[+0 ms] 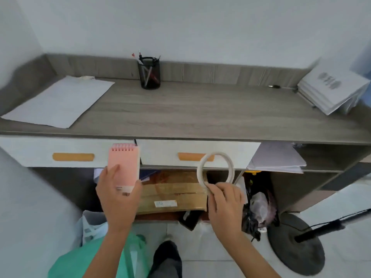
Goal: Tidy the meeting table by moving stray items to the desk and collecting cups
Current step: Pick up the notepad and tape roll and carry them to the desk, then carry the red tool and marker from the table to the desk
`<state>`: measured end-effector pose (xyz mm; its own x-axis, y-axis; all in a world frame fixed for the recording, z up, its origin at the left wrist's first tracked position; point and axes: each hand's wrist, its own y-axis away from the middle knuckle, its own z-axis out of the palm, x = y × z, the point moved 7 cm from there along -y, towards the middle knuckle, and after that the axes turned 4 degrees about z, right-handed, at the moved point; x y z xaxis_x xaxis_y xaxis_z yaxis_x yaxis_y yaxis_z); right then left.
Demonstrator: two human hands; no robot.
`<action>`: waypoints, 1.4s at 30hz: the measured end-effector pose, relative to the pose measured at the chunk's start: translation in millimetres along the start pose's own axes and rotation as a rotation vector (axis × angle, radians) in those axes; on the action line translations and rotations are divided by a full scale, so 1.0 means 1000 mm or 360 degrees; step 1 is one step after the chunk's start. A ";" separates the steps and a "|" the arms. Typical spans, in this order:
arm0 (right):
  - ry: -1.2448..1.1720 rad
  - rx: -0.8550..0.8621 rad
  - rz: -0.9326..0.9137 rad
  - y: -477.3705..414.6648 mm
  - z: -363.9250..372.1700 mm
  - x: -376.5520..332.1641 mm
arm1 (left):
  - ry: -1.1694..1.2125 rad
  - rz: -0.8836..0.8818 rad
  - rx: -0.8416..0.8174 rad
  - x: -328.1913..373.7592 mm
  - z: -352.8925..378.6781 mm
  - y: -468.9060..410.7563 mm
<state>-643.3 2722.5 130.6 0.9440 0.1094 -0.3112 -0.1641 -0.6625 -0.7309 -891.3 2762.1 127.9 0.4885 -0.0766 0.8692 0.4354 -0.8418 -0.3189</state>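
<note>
Both hands are short of the worktop (190, 113), in front of its drawers. The left hand (118, 195) grips the lower end of a pink notepad (124, 165), whose long axis runs 6 to 12 o'clock with the spiral binding at 12. The right hand (224, 203) pinches a tape roll (200, 175) at its 5 o'clock rim. The ring stands upright, at 11 o'clock from that hand. A pen holder (150, 74) stands at 12 o'clock on the worktop.

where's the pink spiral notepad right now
In the head view, the pink spiral-bound notepad is gripped upright in the left hand, in front of the white drawers of the grey wooden desk, left of the white tape roll the right hand holds.
</note>
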 end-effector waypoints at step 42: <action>-0.0266 -0.0646 -0.0054 -0.215 0.248 -0.108 | -0.0765 0.0120 -0.0040 -0.033 0.071 -0.289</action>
<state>-780.9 3037.0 170.1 0.8823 0.2325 -0.4093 0.0237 -0.8903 -0.4547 -980.3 3045.9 164.5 0.8144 0.1124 0.5693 0.3698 -0.8566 -0.3599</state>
